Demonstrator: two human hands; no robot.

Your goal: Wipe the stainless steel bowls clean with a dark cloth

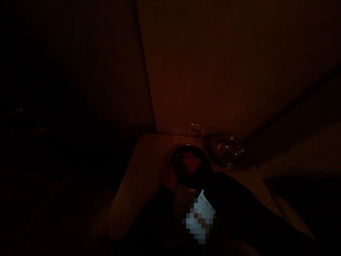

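Note:
In very dim light, a round dark bowl or pot with a shiny rim stands on a pale table. My left hand lies against the left side of its rim, its fingers too dark to make out. My right hand reaches inside over the opening, fingers bent toward the left; whatever they hold, if anything, is hidden in the dark. The contents of the vessel cannot be made out.
A shiny round lid or dish rests right of the vessel, near the wall. Behind is a wall socket with something plugged in. A lit screen, partly pixelated, shows between my forearms.

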